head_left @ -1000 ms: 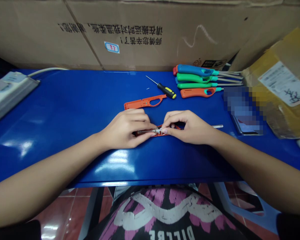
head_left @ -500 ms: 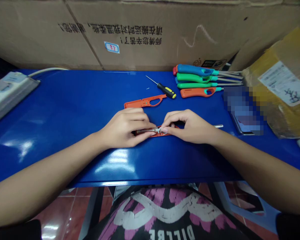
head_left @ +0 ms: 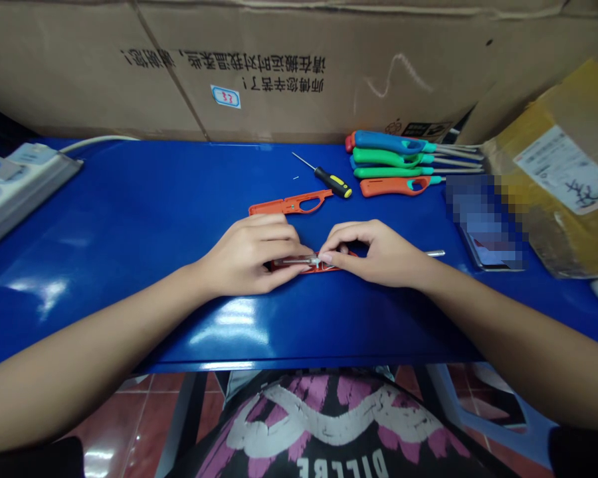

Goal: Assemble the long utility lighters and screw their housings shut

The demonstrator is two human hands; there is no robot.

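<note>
Both my hands rest on the blue table (head_left: 129, 219) at its middle. My left hand (head_left: 252, 255) is closed, its fingers pressed on an orange lighter half-shell (head_left: 303, 264) and on the metal part lying in it. My right hand (head_left: 376, 252) is closed too, pinching the same shell near a small white piece. A metal tube tip (head_left: 434, 253) sticks out past my right hand. The other orange shell half (head_left: 289, 203) lies just beyond my hands.
A small black-and-yellow screwdriver (head_left: 329, 178) lies behind the shell. Several coloured long-nose lighters (head_left: 393, 162) are stacked at the back right. A phone (head_left: 488, 232), a taped parcel (head_left: 563, 172), a power strip (head_left: 14, 179) and a cardboard box wall (head_left: 279, 66) border the table.
My hands have barely moved; the fingertips shifted slightly on the shell. The view has dropped a few pixels.
</note>
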